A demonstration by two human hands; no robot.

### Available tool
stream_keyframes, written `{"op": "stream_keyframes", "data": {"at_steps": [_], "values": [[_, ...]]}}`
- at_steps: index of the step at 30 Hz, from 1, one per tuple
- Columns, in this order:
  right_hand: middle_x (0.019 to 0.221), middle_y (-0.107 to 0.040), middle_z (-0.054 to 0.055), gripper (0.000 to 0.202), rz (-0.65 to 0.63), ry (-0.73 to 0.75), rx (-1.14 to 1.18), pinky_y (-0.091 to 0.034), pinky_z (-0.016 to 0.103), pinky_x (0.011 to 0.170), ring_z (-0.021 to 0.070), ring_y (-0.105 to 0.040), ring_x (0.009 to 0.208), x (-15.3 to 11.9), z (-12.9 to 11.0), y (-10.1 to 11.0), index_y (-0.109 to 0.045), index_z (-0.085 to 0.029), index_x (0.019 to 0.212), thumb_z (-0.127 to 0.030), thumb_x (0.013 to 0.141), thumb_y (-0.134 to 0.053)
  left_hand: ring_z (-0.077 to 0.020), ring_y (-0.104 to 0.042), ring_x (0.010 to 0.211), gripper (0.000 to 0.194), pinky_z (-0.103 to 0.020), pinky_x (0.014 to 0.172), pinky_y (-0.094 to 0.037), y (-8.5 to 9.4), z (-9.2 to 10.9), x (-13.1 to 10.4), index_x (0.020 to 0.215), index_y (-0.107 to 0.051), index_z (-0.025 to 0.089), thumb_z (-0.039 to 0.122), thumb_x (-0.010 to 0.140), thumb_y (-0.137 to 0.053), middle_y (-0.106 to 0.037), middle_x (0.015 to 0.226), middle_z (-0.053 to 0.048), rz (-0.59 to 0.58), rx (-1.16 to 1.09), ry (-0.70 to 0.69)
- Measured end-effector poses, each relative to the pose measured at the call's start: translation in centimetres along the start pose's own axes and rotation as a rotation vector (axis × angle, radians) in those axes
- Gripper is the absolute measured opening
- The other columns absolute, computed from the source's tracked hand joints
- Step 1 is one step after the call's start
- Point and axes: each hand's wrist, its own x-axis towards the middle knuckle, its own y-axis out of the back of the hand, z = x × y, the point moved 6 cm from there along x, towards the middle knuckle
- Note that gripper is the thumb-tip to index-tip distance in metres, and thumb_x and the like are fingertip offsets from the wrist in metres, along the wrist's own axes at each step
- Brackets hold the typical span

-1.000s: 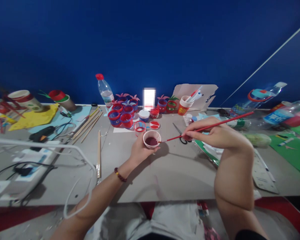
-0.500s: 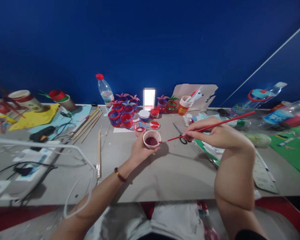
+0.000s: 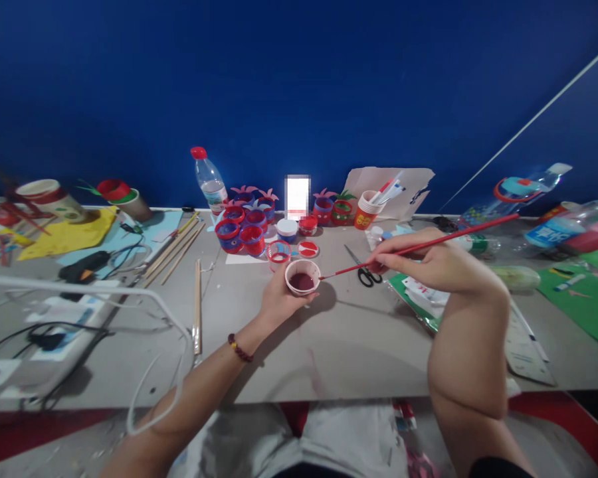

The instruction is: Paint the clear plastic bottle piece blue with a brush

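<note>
A small white paper cup (image 3: pixel 303 277) with dark red liquid inside is held tilted in my left hand (image 3: pixel 279 296), whose fingers wrap round it from the left and below. My right hand (image 3: pixel 403 260) pinches a long red paintbrush (image 3: pixel 349 268). The brush tip touches or nearly touches the cup's right rim. Black-handled scissors (image 3: pixel 369 273) lie just left of and below my right fingertips. Behind the cup stand a clear red-rimmed cup (image 3: pixel 279 253) and a red-and-white lid (image 3: pixel 307 249).
Red and purple decorated cups (image 3: pixel 252 239) cluster at the back, by a bottle (image 3: pixel 209 180). A pen cup (image 3: pixel 367 210) stands at back right. Wooden sticks (image 3: pixel 197 305) and a power strip (image 3: pixel 74 332) lie left, near a white cable (image 3: pixel 172 312). Green sheets (image 3: pixel 585 302) lie right.
My right hand and the brush have shifted slightly right and up, the tip rising along the cup's rim. The scissors' handles show more. My left hand and the cup have barely moved.
</note>
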Motion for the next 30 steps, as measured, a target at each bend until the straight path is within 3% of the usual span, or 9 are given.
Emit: {"op": "stream_keyframes", "data": {"at_steps": [8,18,24,30], "values": [[0.078,-0.077,0.006,0.029,0.087,-0.088,0.192,-0.062,0.032,0.065,0.0206,-0.074,0.072,0.4,0.2,-0.5,-0.079,-0.022,0.086,-0.049,0.084,-0.069,-0.0265,-0.067,0.106,0.064,-0.041,0.094,-0.053,-0.1,0.1,0.0,0.118,-0.059,0.023,0.033,0.063,-0.089,-0.070,0.116,-0.006,-0.001,0.003,-0.004],[0.075,-0.075,0.005,0.033,-0.081,-0.049,0.040,-0.053,0.030,0.059,0.0183,-0.068,0.068,1.0,-0.1,-2.0,-0.078,-0.022,0.081,-0.051,0.089,-0.063,-0.0264,-0.067,0.106,0.066,-0.040,0.093,-0.053,-0.1,-0.2,0.1,0.120,-0.058,0.024,0.035,0.063,-0.088,-0.069,0.115,-0.006,0.001,0.029,-0.030],[0.078,-0.075,0.004,0.030,-0.158,0.000,-0.100,-0.050,0.029,0.064,0.0163,-0.066,0.069,0.8,-1.2,-2.0,-0.076,-0.020,0.080,-0.041,0.092,-0.058,-0.0261,-0.067,0.105,0.064,-0.039,0.092,-0.053,-0.1,0.0,0.0,0.118,-0.058,0.023,0.034,0.062,-0.089,-0.070,0.114,-0.006,0.002,0.016,-0.011],[0.078,-0.075,0.004,0.028,-0.164,0.030,-0.112,-0.048,0.028,0.062,0.0161,-0.066,0.069,0.6,-1.4,-1.9,-0.075,-0.020,0.081,-0.038,0.093,-0.056,-0.0259,-0.067,0.105,0.064,-0.039,0.092,-0.053,-0.2,0.0,0.1,0.117,-0.057,0.023,0.034,0.062,-0.088,-0.070,0.114,-0.005,-0.004,0.001,-0.016]]}}
